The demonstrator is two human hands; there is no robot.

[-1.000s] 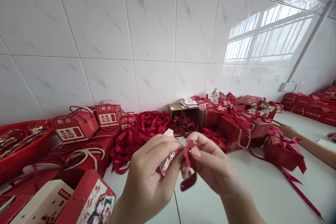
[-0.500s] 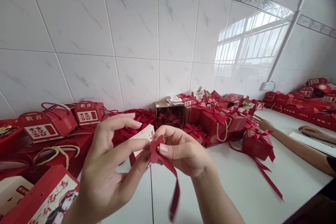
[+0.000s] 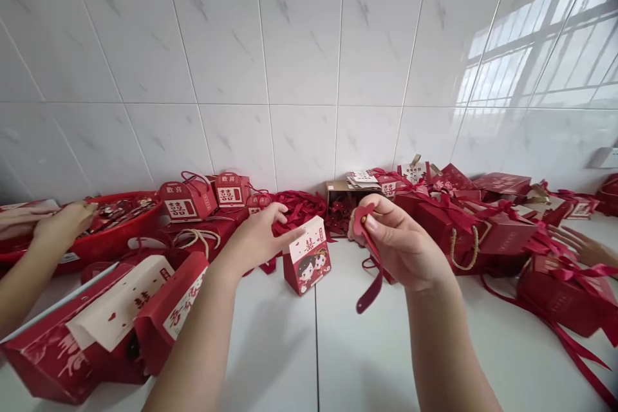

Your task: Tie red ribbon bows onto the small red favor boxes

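Observation:
My right hand [image 3: 403, 244] is closed in a pinch on a dark red flower-shaped tag with a ribbon tail [image 3: 367, 257] that hangs down below my fingers. Stretched forward, my left hand [image 3: 258, 238] has its fingers on the top of a small red and white gift box [image 3: 308, 264] with a cartoon couple on its front. The box stands upright on the white counter [image 3: 309, 347], between my two hands.
A pile of red ribbons [image 3: 302, 206] and an open cardboard box [image 3: 340, 203] lie against the tiled wall. Red gift boxes [image 3: 483, 225] crowd the right, handled boxes [image 3: 188, 199] and a red tray [image 3: 111, 232] the left. Other people's hands reach in at far left [image 3: 58, 225] and right [image 3: 577, 244].
My hands have parted. My left hand let go of the tag and reached forward onto the small box. My right hand keeps the tag. The view swung left and down.

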